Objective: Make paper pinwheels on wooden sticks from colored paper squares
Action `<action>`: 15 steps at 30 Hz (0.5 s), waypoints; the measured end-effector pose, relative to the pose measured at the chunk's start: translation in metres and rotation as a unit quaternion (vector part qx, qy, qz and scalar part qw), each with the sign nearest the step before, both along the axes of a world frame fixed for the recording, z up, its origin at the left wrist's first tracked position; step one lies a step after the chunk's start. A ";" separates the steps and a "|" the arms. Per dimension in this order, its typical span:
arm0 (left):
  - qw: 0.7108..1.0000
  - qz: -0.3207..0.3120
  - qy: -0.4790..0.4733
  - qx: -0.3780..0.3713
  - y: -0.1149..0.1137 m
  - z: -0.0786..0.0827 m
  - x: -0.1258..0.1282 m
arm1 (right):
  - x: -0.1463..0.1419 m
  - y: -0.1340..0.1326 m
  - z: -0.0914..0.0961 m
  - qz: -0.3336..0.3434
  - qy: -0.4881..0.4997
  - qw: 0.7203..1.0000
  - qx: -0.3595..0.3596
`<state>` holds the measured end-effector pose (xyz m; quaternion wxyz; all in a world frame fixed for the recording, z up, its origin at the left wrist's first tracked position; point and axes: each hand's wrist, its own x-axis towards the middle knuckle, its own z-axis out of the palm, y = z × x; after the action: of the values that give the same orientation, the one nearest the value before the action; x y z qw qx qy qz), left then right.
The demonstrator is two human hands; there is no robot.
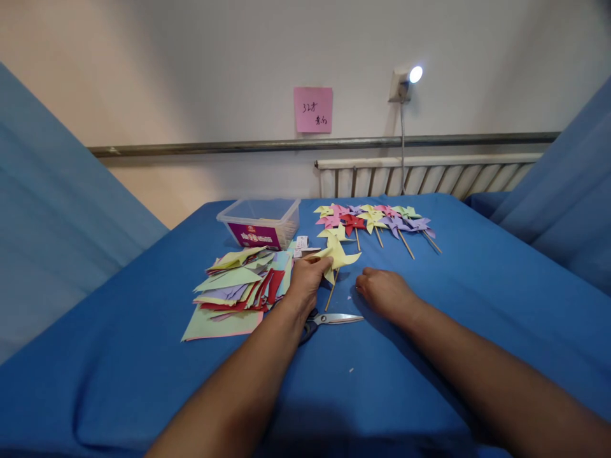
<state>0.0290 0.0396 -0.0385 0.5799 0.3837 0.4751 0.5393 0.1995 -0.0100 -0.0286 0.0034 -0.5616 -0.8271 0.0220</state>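
Note:
My left hand (pixel 306 278) pinches a pale yellow paper pinwheel (pixel 340 256) at its left side. A thin wooden stick (pixel 331 292) slants down from behind the paper towards the table. To the right, my right hand (pixel 386 291) rests low over the cloth with its fingers curled together; whatever may be between the fingertips is too small to make out. Below the pinwheel lie scissors (pixel 338 319) with dark handles, partly under my left wrist, their blades pointing right. Another yellow pinwheel (pixel 337 233) lies just behind the held one.
Left of my hand is a messy stack of coloured paper pieces (pixel 238 286). Behind it stands a clear plastic box (pixel 260 222) with a purple label. Several finished pinwheels (pixel 375 219) on sticks lie at the back right of the blue-covered table (pixel 143 356). Small paper scraps dot the cloth.

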 end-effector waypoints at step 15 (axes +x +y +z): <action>1.000 0.003 -0.002 -0.002 0.000 0.000 0.001 | 0.000 -0.002 -0.002 -0.015 0.106 0.994 0.004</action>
<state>0.0297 0.0396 -0.0384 0.5800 0.3796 0.4761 0.5412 0.1991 -0.0121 -0.0306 0.0934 -0.5687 -0.8135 0.0781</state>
